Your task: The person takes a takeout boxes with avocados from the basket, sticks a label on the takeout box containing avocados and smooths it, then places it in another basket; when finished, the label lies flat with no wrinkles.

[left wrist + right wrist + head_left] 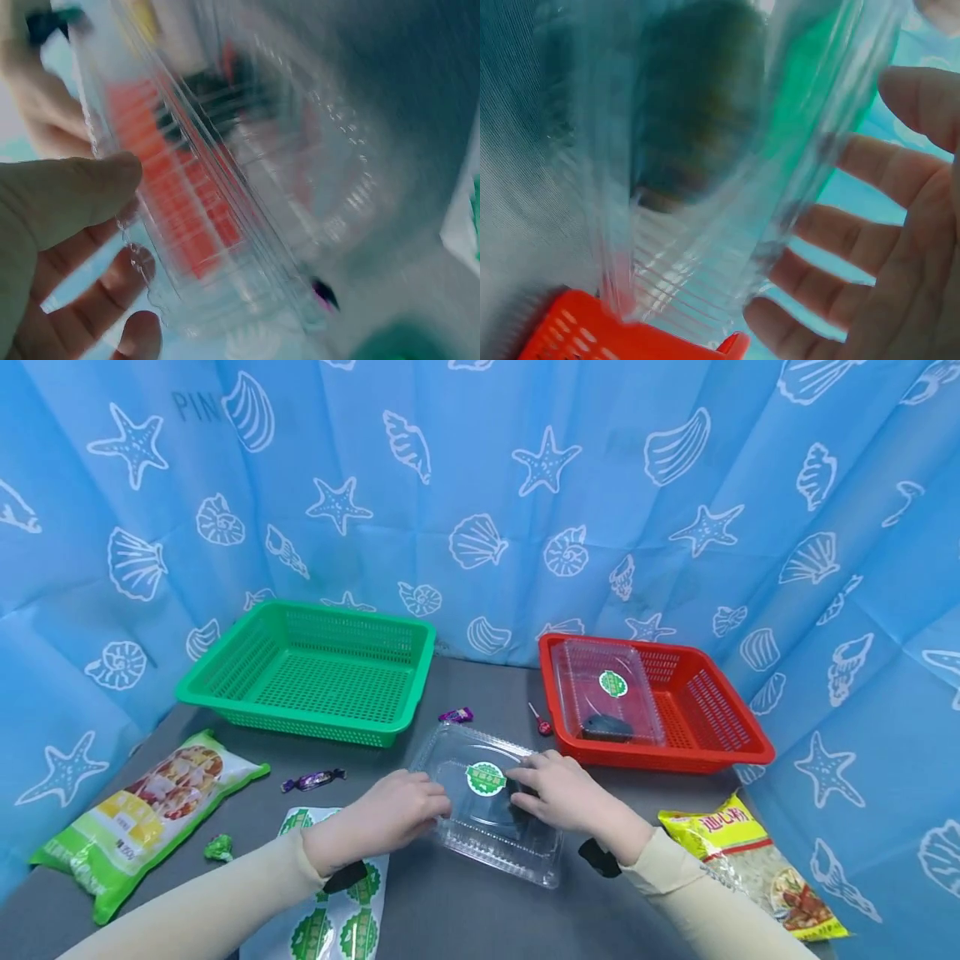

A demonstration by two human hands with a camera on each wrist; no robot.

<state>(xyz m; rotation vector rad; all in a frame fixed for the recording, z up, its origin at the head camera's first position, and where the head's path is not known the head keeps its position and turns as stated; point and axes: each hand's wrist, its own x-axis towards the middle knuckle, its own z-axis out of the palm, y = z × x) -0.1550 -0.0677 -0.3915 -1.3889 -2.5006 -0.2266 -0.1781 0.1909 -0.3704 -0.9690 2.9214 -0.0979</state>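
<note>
A clear plastic box (480, 847) with a round green-and-white sticker (486, 779) on its lid lies on the table in the middle of the head view. Inside it is a dark rounded object (697, 105), blurred in the right wrist view. My left hand (390, 818) is at the box's left side, where the thumb (112, 184) and some fingertips touch the lid's edge. Over the right part of the lid, my right hand (566, 789) rests its fingertips, the fingers spread and slightly bent. Both wrist views are blurred.
A green basket (322, 727) stands back left. The red basket (720, 760) at back right holds another stickered box (585, 672). A sticker sheet (307, 877), green bag (150, 810), yellow bag (757, 868), wrapped candies (313, 780) and a lollipop (543, 725) lie around.
</note>
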